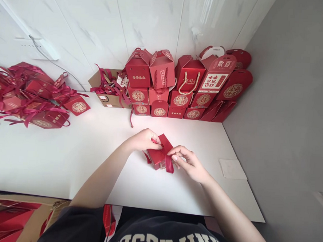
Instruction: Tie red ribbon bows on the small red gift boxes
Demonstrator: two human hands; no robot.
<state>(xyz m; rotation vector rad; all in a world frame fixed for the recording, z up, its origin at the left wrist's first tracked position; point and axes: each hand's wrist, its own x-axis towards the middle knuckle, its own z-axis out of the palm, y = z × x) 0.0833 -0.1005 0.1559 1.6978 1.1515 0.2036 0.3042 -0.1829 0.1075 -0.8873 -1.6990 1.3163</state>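
Note:
A small red box (156, 155) rests on the white table between my hands, a dark red ribbon (169, 164) hanging over its right side. My left hand (146, 139) is at the upper left of the box, its fingers closed on ribbon near the top. On the right side, my right hand (187, 162) pinches the ribbon between thumb and fingers. Another ribbon end sticks out at the box's lower left.
Red gift boxes (176, 100) stand stacked against the wall. Ribboned boxes (42, 95) lie piled at the left, beside a cardboard box of ribbons (110, 100). A white sheet (232, 168) lies at the right. An open carton (45, 210) is at lower left.

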